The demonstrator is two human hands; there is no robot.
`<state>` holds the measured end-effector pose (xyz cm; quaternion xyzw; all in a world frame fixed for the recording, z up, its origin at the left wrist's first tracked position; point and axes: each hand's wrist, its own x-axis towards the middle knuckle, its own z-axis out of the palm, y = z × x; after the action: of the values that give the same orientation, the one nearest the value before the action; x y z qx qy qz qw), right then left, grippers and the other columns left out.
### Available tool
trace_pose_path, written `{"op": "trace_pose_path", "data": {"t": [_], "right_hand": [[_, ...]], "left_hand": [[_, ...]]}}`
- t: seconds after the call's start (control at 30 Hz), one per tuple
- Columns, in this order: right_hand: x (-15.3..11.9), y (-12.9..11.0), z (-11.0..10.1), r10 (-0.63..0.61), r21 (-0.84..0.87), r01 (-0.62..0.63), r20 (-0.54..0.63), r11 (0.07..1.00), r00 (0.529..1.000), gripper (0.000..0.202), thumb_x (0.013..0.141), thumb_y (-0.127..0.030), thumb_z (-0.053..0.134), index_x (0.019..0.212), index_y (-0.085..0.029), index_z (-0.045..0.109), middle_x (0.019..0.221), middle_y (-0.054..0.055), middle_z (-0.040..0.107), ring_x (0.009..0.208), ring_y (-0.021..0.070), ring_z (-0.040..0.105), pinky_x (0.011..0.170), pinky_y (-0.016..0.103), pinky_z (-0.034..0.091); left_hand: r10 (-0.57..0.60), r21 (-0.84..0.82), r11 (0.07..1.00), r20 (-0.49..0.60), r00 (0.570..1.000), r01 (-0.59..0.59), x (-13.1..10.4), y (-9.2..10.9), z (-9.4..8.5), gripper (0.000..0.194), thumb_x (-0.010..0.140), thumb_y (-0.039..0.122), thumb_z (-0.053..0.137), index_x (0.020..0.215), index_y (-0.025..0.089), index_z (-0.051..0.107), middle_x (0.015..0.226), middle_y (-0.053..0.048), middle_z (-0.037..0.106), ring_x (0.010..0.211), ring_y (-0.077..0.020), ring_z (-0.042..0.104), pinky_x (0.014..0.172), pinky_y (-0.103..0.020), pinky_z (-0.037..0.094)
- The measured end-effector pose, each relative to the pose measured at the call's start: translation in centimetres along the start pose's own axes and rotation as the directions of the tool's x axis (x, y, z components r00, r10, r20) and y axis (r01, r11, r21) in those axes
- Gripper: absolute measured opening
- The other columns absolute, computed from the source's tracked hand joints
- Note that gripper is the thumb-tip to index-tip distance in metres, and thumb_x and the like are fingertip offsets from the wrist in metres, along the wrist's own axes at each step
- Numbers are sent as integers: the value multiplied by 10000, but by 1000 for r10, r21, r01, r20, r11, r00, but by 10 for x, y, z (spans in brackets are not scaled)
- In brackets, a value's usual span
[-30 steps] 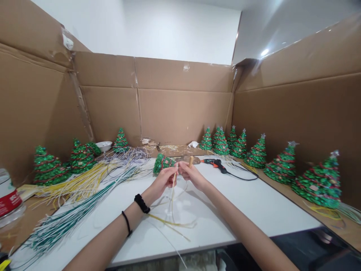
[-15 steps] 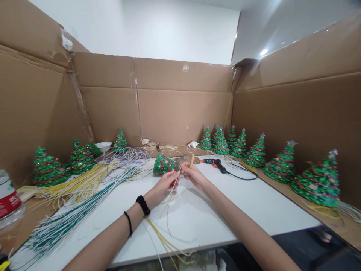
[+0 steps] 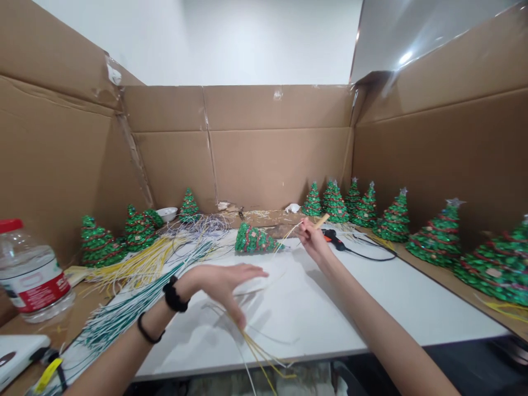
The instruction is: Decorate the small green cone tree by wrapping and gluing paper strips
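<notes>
A small green tinsel Christmas tree (image 3: 254, 240) lies on its side on the white tabletop (image 3: 330, 308), its tip pointing right. Red garland winds round it. My right hand (image 3: 312, 237) is closed around a flat tan wooden stick (image 3: 322, 221), right of the tip. A thin pale strand (image 3: 289, 233) runs from its fingers towards the tree's tip. My left hand (image 3: 225, 283) hovers nearer the front, thumb and fingers apart, holding nothing. Below its thumb, loose yellow and white strands (image 3: 258, 352) hang over the table's front edge.
Bundles of green-white strands (image 3: 136, 308) and yellow strands (image 3: 136, 264) lie at left, near a red-capped bottle (image 3: 35, 275). Finished-looking trees (image 3: 394, 220) line the right side. A glue gun (image 3: 334, 240) with a black cord lies behind my right hand. Cardboard walls (image 3: 280, 159) surround the table.
My hands have parted: the left came off the strand, opening and moving left and nearer; the right moved right with the stick. The tree's tip now shows. The view has shifted left.
</notes>
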<state>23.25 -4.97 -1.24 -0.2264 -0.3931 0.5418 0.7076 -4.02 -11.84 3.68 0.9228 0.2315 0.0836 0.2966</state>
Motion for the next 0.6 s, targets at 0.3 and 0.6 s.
{"op": "trace_pose_path", "data": {"t": [0.3,0.6], "right_hand": [[10,-9,-17,89,278,-27,-213,960,973,193,843,-214,572,678,-207,471,669,-36,605,448,52,452,355,145,354],[14,1,-25,186,263,-138,-166,955,968,176,776,-46,587,709,-202,540,622,-39,600,518,57,582,477,124,520]], "left_hand": [[-106,263,955,-129,986,137,-15,-26,56,492,896,468,400,1351,283,411,1336,-99,468,1226,-267,387,1022,-422,294],[-30,285,937,-510,860,201,37,-34,46,236,876,301,417,933,219,631,902,-85,591,822,-239,505,801,-402,389]]}}
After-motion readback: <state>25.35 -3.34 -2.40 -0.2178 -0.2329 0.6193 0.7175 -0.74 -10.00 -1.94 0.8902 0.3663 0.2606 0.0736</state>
